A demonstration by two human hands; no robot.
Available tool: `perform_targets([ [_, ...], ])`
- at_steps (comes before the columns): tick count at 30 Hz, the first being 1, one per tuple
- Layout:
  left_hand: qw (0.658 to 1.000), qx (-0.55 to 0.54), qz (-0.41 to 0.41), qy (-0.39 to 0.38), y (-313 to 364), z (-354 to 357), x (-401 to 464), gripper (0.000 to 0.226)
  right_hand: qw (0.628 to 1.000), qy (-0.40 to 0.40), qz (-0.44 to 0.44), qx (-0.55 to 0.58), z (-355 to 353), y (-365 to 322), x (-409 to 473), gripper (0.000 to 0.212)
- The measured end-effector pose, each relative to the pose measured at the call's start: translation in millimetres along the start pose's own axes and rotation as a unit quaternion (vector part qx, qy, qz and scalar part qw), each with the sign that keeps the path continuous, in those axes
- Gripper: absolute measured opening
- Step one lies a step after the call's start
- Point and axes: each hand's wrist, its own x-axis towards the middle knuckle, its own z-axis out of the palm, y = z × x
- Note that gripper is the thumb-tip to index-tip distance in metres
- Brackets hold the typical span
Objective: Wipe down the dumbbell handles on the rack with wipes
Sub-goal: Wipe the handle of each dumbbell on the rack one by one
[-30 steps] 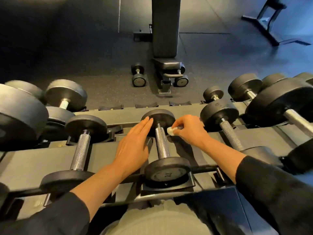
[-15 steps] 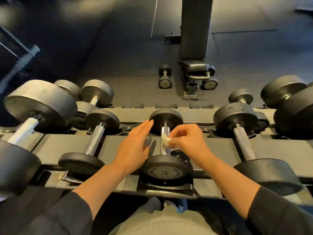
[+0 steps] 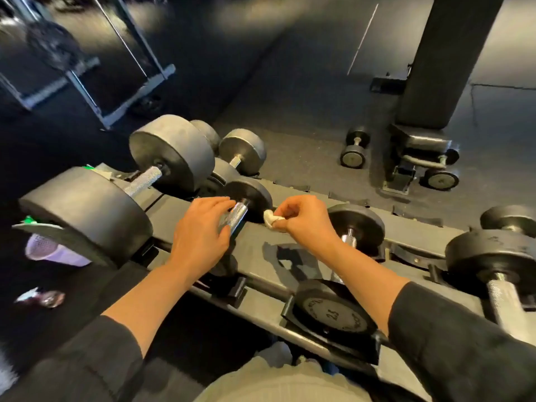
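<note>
The person stands between handles: the right hand [image 3: 304, 217] pinches a balled wipe [image 3: 272, 219] just beside the next dumbbell's knurled handle [image 3: 237, 217] on the rack [image 3: 261, 253], the left hand [image 3: 201, 236], fingers relaxed, steadying it, so wrapping the wipe round that bar likely comes next.

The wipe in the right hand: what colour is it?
White wipe, head view.

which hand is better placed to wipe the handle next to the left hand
The right hand: it already pinches the white wipe and hovers just right of the knurled dumbbell handle. The left hand carries no wipe; its fingers lie by that handle, so it seems better suited to steadying the dumbbell.
</note>
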Motion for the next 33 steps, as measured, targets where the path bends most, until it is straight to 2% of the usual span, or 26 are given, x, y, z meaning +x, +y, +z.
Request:
perform_targets([
  [4, 0.999, -0.001, -0.020, 0.029, -15, -3, 2, 0.045, 0.999, -0.025, 0.002, -0.048, 23, -6, 24, 0.008],
  [7, 0.999, -0.029, -0.025, 0.010, -22, 1, 7, 0.044, 0.995, -0.024, -0.001, -0.093, 39, -1, 39, 0.009],
  [11, 0.995, -0.079, -0.061, -0.015, -28, 12, 10, 0.047, 0.991, 0.014, 0.011, -0.134, 56, 8, 58, 0.003],
  [15, 0.993, -0.095, -0.071, -0.015, -29, 13, 11, 0.051, 0.994, 0.044, 0.003, -0.097, 67, 11, 67, 0.004],
  [20, 0.991, -0.104, -0.078, -0.029, -31, 13, 12, 0.052, 0.999, 0.021, -0.029, -0.023, 83, 14, 60, 0.011],
  [22, 0.990, -0.111, -0.082, -0.029, -34, 13, 12, 0.052, 0.999, -0.020, -0.050, -0.004, 86, 14, 53, 0.008],
  [25, 0.989, -0.109, -0.091, -0.029, -35, 13, 12, 0.051, 0.985, -0.156, -0.076, -0.011, 96, 14, 39, 0.014],
  [27, 0.989, -0.107, -0.099, -0.030, -33, 14, 11, 0.054, 0.977, -0.193, -0.084, -0.025, 99, 16, 36, 0.014],
  [29, 0.989, -0.107, -0.102, -0.028, -32, 13, 11, 0.055, 0.987, -0.143, -0.069, 0.000, 95, 17, 38, 0.010],
  [33, 0.987, -0.120, -0.100, -0.026, -31, 11, 12, 0.050, 0.996, 0.077, -0.046, 0.028, 82, 18, 55, 0.006],
])
